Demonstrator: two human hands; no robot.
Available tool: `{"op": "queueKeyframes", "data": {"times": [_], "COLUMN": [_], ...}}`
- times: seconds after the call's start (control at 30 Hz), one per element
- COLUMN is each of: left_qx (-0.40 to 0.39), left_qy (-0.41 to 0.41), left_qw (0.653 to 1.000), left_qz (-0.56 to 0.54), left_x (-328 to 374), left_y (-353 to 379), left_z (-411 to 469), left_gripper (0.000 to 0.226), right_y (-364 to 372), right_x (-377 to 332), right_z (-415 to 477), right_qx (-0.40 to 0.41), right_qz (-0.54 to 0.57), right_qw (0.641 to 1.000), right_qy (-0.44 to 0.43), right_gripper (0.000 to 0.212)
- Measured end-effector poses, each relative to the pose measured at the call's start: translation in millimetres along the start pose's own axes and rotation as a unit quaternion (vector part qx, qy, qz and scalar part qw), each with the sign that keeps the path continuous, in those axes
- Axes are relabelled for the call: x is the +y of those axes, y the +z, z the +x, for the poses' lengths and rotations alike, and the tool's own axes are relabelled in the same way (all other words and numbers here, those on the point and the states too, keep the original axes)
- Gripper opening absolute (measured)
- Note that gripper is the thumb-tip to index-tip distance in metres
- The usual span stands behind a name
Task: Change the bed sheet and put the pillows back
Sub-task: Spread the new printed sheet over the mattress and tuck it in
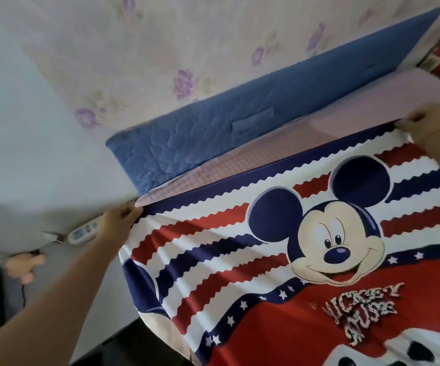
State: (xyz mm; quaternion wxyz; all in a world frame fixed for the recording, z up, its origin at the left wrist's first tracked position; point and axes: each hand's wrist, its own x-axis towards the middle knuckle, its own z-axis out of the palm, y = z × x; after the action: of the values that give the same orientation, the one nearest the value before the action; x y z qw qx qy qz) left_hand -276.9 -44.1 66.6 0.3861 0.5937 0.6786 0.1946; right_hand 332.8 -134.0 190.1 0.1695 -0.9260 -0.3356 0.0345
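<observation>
Head view, single frame. Sheet (213, 260) (cartoon mouse print, red/white/navy wavy stripes) was spread on the bed and held by its navy hem at two points.

Left hand (120, 219): fingers curled tight, pinching the hem at the corner of the bed. Right hand (429, 128): fingers curled over the hem at the other end, cloth bunched under them. Neither hand held anything else. Hem was stretched nearly straight between the two grips.

Key relation: the held hem ran grip to grip, roughly parallel to the blue quilted pad (240, 120) standing against the flowered wall (160, 48) beyond the grips. A strip of pink checked mattress cover (266, 151) lay bare between hem and pad. The strip looked narrow by the left grip and wider by the right, though the wide lens may exaggerate this.

Sheet body trailed back from both grips toward the person; long axis judged to run away from the hem. Top of the print pointed at the pad.

Judgement: spreading stage, hem not yet at the pad; the right end probably has further to go.

White controller (83, 233) lay just outside the left grip, off the bed
</observation>
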Motion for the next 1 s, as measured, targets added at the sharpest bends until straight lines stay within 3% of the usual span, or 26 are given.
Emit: {"op": "queueKeyframes", "data": {"times": [0.23,0.33,0.5,0.63,0.87,1.0], "left_qx": [0.039,0.055,0.06,0.037,-0.023,-0.078], "left_qy": [-0.044,-0.06,-0.099,-0.107,-0.092,-0.058], "left_qw": [0.998,0.996,0.993,0.994,0.995,0.987], "left_qz": [0.015,0.02,0.01,-0.001,0.015,0.128], "left_x": [-33.4,-52.5,-90.4,-112.7,-110.3,-90.9], "left_y": [-21.8,-25.5,-17.3,-4.9,6.6,20.0], "left_z": [109.3,147.9,184.1,198.9,205.6,206.2], "left_gripper": [0.022,0.022,0.021,0.022,0.007,0.032], "right_y": [92.7,141.0,210.6,255.0,299.0,311.0], "right_x": [-112.0,-152.3,-209.1,-218.9,-206.1,-196.9], "right_z": [55.0,69.2,98.5,110.5,120.3,144.4], "right_qx": [-0.016,-0.01,-0.007,-0.044,-0.088,-0.128], "right_qz": [0.051,0.055,0.084,0.085,0.095,0.077], "right_qw": [0.999,0.998,0.995,0.995,0.992,0.989], "right_qy": [-0.007,-0.014,-0.054,-0.041,0.0,0.022], "right_gripper": [0.03,0.014,0.022,0.009,0.021,0.023]}}
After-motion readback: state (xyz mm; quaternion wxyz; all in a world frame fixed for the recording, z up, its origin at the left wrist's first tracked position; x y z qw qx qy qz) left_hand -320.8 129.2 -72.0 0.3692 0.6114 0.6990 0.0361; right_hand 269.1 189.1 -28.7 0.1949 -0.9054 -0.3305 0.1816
